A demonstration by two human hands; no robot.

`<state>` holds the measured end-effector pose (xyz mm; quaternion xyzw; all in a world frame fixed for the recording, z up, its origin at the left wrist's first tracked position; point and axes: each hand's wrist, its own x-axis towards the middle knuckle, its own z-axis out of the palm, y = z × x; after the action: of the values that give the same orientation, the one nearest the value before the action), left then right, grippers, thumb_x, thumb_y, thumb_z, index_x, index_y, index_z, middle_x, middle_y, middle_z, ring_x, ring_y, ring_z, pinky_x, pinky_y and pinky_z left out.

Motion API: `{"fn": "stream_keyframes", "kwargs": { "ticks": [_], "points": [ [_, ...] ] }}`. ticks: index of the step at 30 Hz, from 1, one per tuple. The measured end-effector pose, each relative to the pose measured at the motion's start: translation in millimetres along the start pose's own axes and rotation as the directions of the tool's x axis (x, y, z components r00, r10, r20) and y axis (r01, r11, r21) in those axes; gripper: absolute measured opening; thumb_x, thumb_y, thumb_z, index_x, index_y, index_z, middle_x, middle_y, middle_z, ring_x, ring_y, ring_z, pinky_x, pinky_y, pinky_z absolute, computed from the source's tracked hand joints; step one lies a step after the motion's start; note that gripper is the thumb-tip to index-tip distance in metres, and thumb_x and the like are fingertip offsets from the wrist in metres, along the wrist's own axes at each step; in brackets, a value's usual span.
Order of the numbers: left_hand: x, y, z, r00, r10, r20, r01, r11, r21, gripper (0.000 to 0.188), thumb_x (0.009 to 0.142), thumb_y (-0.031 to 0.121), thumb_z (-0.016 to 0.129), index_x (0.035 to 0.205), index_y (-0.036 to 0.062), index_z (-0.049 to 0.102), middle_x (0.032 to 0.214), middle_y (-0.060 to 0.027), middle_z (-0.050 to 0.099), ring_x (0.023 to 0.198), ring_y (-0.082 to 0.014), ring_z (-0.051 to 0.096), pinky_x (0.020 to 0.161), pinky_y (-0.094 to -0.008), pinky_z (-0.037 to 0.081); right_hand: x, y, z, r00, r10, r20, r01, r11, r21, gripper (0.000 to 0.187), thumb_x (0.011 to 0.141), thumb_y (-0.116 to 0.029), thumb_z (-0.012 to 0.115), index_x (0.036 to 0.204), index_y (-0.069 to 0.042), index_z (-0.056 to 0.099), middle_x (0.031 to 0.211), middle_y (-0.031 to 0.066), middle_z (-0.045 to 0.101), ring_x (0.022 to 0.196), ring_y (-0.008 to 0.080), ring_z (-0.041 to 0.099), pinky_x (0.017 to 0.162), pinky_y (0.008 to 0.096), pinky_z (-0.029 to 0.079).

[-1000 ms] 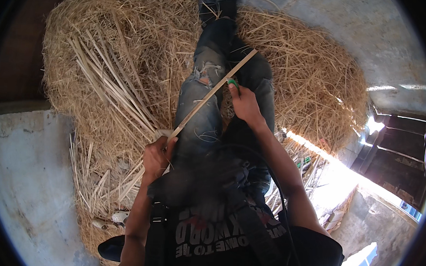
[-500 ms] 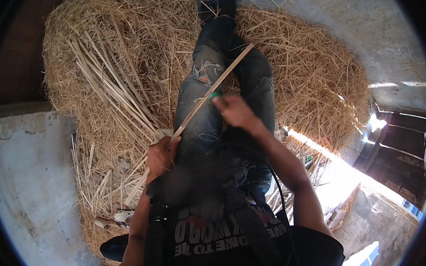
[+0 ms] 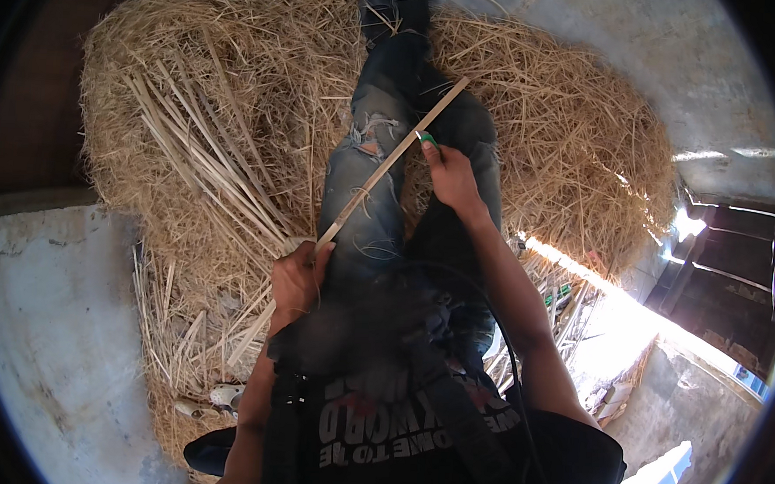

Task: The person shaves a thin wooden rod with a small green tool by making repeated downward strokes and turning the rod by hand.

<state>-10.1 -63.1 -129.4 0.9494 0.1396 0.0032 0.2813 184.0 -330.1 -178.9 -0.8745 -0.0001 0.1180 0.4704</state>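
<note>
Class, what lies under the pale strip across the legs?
Ripped jeans show either side of most of the strip; what lies directly beneath is covered, and the left hand hides the strip's near end.

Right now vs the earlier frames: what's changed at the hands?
Since half a second ago, the right hand and its green tool moved up and right along the pale strip, farther from the left hand. A thin curl shows mid-strip, not visible one second ago. Nothing taken hold of or let go. The left hand still holds the strip's near end.
</note>
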Motion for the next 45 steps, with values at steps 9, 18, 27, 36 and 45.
{"fn": "stream_keyframes", "kwargs": {
  "ticks": [9,18,27,36,45],
  "points": [
    [-0.3,6.1,0.6,0.999,-0.033,0.003,0.033,0.999,-0.028,0.038,0.097,0.041,0.074,0.088,0.0037,0.073,0.068,-0.0226,0.067,0.065,-0.0454,0.068,0.057,-0.0496,0.052,-13.7,-11.8,9.5,0.992,0.06,0.115,-0.062,0.998,0.018,0.062,0.107,-0.051,0.053,0.09,0.007,0.067,0.083,0.0317,0.066,0.09,0.0539,0.064,0.077,0.0527,0.05],
    [1.7,20.4,-3.4,0.996,-0.081,0.024,0.082,0.995,-0.063,0.038,0.097,0.036,0.075,0.084,0.0011,0.071,0.069,-0.024,0.067,0.067,-0.0456,0.068,0.06,-0.0492,0.052,-50.3,-25.9,38.2,0.958,0.023,0.287,-0.019,1.0,-0.014,0.06,0.107,-0.049,0.052,0.094,0.006,0.069,0.089,0.031,0.069,0.092,0.0524,0.066,0.08,0.0529,0.052],
    [17.0,30.0,1.8,0.997,-0.047,0.065,0.055,0.991,-0.126,0.041,0.098,0.036,0.074,0.082,-0.001,0.07,0.067,-0.0247,0.065,0.065,-0.0463,0.067,0.06,-0.05,0.051,-68.2,-28.4,39.2,0.95,-0.11,0.292,0.113,0.994,0.004,0.058,0.109,-0.047,0.051,0.097,0.006,0.07,0.084,0.0305,0.067,0.087,0.0489,0.068,0.076,0.0494,0.051],
    [14.6,24.1,6.0,0.997,-0.048,0.067,0.058,0.987,-0.15,0.04,0.097,0.037,0.075,0.088,-0.0017,0.073,0.071,-0.0265,0.067,0.066,-0.0463,0.068,0.061,-0.0491,0.051,-65.1,-23.0,35.1,0.881,-0.041,0.471,-0.057,0.98,0.191,0.06,0.107,-0.051,0.053,0.096,0.005,0.072,0.09,0.0232,0.073,0.094,0.0382,0.072,0.084,0.0459,0.052],
    [18.8,33.0,7.8,0.997,-0.068,0.037,0.072,0.99,-0.118,0.043,0.096,0.039,0.076,0.081,0.0,0.07,0.066,-0.0243,0.065,0.064,-0.0449,0.068,0.056,-0.0474,0.05,-53.8,-21.4,20.0,0.791,0.163,0.589,-0.395,0.872,0.289,0.063,0.108,-0.056,0.051,0.076,-0.002,0.059,0.066,0.0047,0.054,0.071,0.0169,0.062,0.065,0.0362,0.048]
  ]
}}
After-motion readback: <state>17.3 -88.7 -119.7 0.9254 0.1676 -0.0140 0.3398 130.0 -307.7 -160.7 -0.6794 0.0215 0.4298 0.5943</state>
